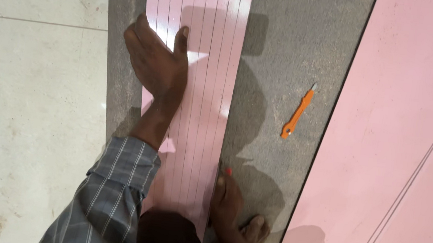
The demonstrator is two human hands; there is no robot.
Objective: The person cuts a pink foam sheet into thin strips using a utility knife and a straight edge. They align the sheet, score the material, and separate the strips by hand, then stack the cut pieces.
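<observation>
A big pink sheet (409, 143) fills three o'clock. The scored pink strip (201, 109) runs twelve to six at centre. The left hand (157, 63) presses it flat, fingers together, thumb spread. The right hand (228, 200) pinches its six-o'clock edge. An orange knife (298, 112) lies at two o'clock.

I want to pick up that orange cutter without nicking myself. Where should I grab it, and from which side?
Probably take the orange cutter by its long orange handle near the middle, pinching across its width from above. It lies flat and slanted on the grey stone floor, blade tip at the upper end, so come from the lower, rounded end, nearest the right hand.
</observation>
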